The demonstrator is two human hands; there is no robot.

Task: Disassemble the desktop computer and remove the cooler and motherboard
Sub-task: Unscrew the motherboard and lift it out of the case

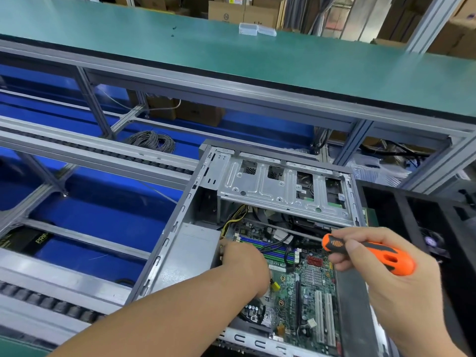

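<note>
Conveyor rails: running along the far left, grey metal over blue panels
Cable coil: lying on the blue panel beyond the rails, grey, loosely wound
Upper shelf: spanning the top of the view, green mat surface, carrying two small clear boxes
Computer case: lying open on its side in the middle, its grey wall facing left
Power supply: sitting inside the case against its left wall, grey box, yellow and black wires leading from it
Left hand: reaching into the case between the power supply and the motherboard, fingers pointing down toward the board's left edge; fingertips are hidden, so whether they are pinching anything cannot be told
Drive cage: sitting across the far end of the case, bare silver metal
Motherboard: lying flat in the case bottom, green, with blue and green memory slots at its far left and white slots near its right edge
Screwdriver: orange and black handle, shaft pointing left above the board
Right hand: fingers curling round the screwdriver handle, holding it above the case's right side
</note>
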